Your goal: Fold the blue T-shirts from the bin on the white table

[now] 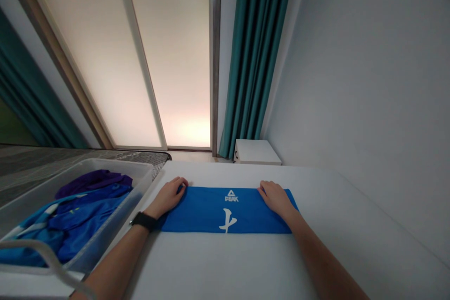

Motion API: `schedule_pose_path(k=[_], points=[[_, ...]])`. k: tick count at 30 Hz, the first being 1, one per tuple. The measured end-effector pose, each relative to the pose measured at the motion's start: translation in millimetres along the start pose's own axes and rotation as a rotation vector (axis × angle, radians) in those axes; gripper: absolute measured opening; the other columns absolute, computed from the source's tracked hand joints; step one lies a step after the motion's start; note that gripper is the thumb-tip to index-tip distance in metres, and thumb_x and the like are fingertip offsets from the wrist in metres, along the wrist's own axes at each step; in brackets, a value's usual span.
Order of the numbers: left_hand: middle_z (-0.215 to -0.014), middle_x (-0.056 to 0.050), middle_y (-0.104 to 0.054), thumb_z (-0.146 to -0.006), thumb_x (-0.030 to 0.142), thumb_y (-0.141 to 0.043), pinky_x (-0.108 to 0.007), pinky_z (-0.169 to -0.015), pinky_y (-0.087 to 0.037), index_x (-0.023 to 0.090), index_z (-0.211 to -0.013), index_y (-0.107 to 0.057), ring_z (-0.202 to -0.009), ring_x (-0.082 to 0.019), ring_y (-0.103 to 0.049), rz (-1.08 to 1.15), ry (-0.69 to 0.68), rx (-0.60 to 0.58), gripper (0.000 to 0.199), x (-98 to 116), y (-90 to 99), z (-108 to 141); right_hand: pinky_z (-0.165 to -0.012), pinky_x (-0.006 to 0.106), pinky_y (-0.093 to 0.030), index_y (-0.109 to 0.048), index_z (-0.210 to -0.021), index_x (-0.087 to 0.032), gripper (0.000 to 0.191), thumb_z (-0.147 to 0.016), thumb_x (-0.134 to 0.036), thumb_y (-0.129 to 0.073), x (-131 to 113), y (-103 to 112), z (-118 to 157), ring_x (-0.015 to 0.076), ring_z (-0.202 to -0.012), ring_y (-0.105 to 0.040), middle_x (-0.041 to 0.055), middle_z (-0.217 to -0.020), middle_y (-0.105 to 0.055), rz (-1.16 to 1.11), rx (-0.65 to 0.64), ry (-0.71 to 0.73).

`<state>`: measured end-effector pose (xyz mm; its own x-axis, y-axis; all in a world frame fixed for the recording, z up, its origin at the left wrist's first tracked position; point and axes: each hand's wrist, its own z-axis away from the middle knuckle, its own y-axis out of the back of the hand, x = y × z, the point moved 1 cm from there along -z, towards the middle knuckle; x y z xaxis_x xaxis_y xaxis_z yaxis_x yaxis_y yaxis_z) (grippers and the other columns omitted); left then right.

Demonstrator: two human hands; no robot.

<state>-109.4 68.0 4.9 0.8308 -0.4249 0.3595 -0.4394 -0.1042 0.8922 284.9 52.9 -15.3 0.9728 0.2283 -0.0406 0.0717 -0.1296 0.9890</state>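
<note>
A blue sports shirt, folded into a wide flat strip, lies on the white table. White "PEAK" lettering and part of a white printed character show on its upper face. At its far left corner, my left hand is closed, fingers curled on the far edge. My right hand grips that same edge near the far right corner, fingers bent down over the cloth. The fingertips of both hands are partly hidden. A dark watch sits on my left wrist.
To the left stands a translucent plastic bin holding blue and purple clothes. A pale curved bar crosses its near side. Beyond the table are a small white cabinet, a green curtain and frosted sliding doors. A wall borders the right.
</note>
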Motion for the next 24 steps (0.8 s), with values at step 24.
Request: schedule_pose_path(k=[24], points=[[-0.118,-0.012,-0.064,-0.095,0.024,-0.038,-0.046,-0.095,-0.042,0.018,-0.118,-0.062,-0.110,-0.030,-0.056,-0.388,0.054,0.073,0.034,40.4,11.2,4.4,-0.110,0.040,-0.025,-0.044,-0.141,-0.011,0.049,-0.100,-0.030,-0.027,-72.1,16.4,23.9,0.0262,-0.132,-0.040,0.0147,-0.143,-0.049,-0.069,0.141,0.046]])
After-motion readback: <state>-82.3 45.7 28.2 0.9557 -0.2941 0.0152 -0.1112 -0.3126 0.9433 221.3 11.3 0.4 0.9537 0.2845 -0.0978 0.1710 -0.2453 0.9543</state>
